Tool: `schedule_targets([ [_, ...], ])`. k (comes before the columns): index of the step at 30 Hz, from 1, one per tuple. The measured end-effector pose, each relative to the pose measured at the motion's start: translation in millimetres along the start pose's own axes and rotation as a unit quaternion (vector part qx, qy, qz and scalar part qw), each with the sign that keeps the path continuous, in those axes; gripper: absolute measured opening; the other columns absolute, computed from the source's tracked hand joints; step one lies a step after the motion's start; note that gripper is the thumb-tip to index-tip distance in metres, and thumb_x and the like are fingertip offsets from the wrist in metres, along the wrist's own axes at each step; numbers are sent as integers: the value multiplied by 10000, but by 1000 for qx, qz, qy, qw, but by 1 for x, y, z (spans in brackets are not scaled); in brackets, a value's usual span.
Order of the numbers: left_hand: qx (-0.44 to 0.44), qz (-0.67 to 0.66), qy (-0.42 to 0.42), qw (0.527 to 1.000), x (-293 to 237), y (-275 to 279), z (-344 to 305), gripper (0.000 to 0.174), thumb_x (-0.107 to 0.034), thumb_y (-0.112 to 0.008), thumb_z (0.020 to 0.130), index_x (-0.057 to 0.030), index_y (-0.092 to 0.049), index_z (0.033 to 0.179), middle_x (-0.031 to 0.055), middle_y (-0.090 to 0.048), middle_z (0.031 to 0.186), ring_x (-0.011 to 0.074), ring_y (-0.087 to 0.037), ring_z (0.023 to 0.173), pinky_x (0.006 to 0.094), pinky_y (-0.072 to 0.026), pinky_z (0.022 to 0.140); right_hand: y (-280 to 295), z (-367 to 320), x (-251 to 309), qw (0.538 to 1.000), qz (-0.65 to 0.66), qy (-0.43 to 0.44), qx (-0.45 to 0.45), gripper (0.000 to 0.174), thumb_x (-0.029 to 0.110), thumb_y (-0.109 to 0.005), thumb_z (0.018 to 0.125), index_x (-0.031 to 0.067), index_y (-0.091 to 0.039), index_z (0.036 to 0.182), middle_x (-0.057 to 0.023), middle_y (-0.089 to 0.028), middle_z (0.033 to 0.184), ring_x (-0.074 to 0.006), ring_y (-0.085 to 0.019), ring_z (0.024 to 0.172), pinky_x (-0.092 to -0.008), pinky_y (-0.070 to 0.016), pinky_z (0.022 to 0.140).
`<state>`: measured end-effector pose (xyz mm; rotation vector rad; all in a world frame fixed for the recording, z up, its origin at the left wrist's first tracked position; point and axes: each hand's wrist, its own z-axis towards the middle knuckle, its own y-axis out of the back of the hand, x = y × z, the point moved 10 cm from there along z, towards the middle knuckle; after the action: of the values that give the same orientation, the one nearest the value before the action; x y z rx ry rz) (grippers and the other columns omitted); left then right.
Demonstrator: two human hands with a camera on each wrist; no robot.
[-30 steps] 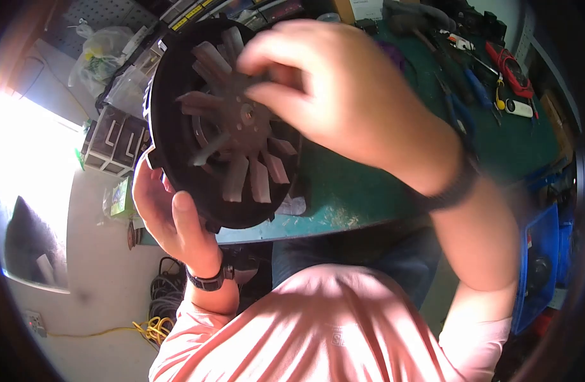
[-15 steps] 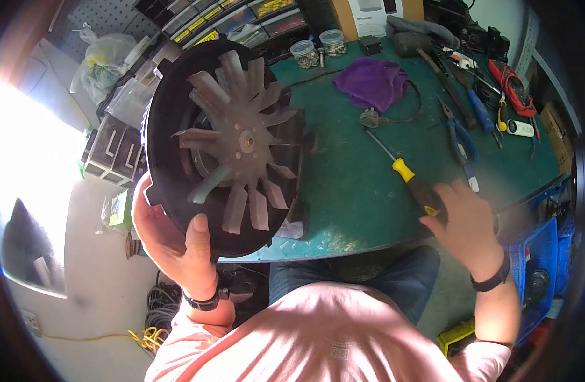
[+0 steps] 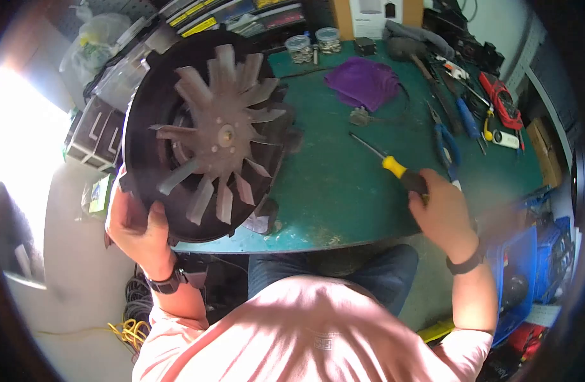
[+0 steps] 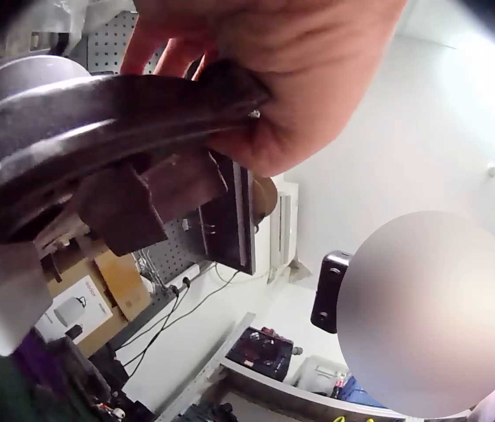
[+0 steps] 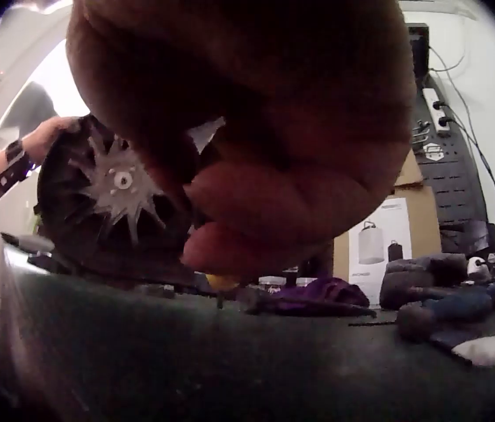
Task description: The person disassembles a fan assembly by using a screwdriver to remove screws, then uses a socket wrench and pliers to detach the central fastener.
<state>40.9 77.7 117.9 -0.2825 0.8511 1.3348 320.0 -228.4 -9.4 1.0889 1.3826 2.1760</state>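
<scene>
Head view shows the left hand (image 3: 142,235) holding a round black housing (image 3: 136,127) by its lower rim, thumb in front and the other fingers behind. The housing stands tilted at the left side of the desk (image 3: 343,210), and the bladed metal fan (image 3: 225,135) inside it faces the person. The right hand (image 3: 442,213) has its fingers curled round the dark handle end of a screwdriver (image 3: 394,167), whose shaft points away towards a plug (image 3: 359,116); whether the tip touches the desk cannot be told. Beyond the plug lies a purple cloth (image 3: 362,83), with two lidded jars (image 3: 299,48) farther back. Blue-handled pliers (image 3: 443,143) rest just beside the right hand.
</scene>
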Motion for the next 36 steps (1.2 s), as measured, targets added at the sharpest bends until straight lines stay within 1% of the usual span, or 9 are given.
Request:
schedule_targets([
  [4, 22, -43, -59, 997, -1, 3, 9, 550, -42, -623, 704, 99, -503, 1223, 128, -587, 1104, 182, -563, 1003, 299, -411, 923, 28, -5, -12, 993, 99, -18, -68, 309, 103, -610, 769, -21, -563, 1047, -240, -607, 938, -387, -607, 811, -384, -488, 695],
  [8, 23, -74, -49, 996, -4, -8, 7, 583, -99, -661, 709, 105, -489, 1227, 137, -574, 1129, 196, -556, 1026, 324, -406, 946, 51, -20, -14, 954, 279, -76, -78, 310, 52, -566, 779, -35, -559, 1076, -117, -630, 920, -187, -604, 829, -285, -460, 749],
  [9, 22, -107, -45, 993, -6, -10, 7, 598, -121, -673, 716, 106, -476, 1233, 142, -564, 1146, 203, -549, 1046, 331, -400, 956, 52, -25, -15, 933, 342, -88, -70, 331, 97, -588, 783, -34, -565, 1086, -57, -621, 941, -128, -572, 862, -264, -447, 762],
  [13, 28, -162, -47, 985, -8, -16, 9, 675, -194, -704, 719, 99, -429, 1262, 155, -534, 1187, 226, -520, 1110, 347, -377, 985, 62, -26, 33, 875, 480, -37, -47, 431, 260, -659, 767, -21, -581, 1085, -51, -623, 950, -123, -572, 849, -249, -441, 772],
  [20, 56, -175, -15, 983, -1, -20, 9, 670, -138, -634, 680, 78, -419, 1277, 142, -531, 1182, 213, -523, 1089, 332, -374, 972, 67, -1, 119, 864, 499, 69, 3, 383, 180, -670, 734, -31, -597, 1046, -83, -622, 917, -133, -584, 801, -244, -454, 720],
  [27, 49, -212, 0, 976, 2, -22, 7, 687, -152, -637, 683, 62, -398, 1290, 135, -522, 1178, 208, -525, 1075, 319, -380, 958, 75, 14, 157, 890, 403, 201, -67, 354, 159, -701, 728, -4, -601, 1025, -118, -630, 851, -209, -627, 732, -286, -489, 668],
  [30, 49, -222, -6, 974, 2, -23, 7, 697, -158, -646, 692, 56, -384, 1301, 144, -522, 1189, 215, -523, 1082, 326, -382, 960, 71, 18, 168, 895, 389, 211, -56, 341, 112, -703, 708, -6, -595, 1009, -138, -628, 852, -252, -633, 736, -303, -495, 666],
  [31, 55, -219, -5, 974, 2, -24, 6, 697, -158, -646, 692, 56, -384, 1301, 144, -522, 1189, 215, -523, 1082, 326, -382, 960, 73, 18, 174, 900, 366, 228, -58, 362, 159, -691, 741, -18, -595, 1043, -74, -624, 882, -137, -601, 777, -251, -471, 703],
  [36, 18, -193, -5, 981, 3, -20, 2, 717, -227, -652, 704, 44, -379, 1309, 148, -535, 1182, 223, -530, 1072, 332, -390, 950, 73, 21, 187, 898, 360, 243, -69, 344, 124, -704, 710, -18, -600, 1006, -120, -625, 862, -217, -627, 765, -286, -492, 694],
])
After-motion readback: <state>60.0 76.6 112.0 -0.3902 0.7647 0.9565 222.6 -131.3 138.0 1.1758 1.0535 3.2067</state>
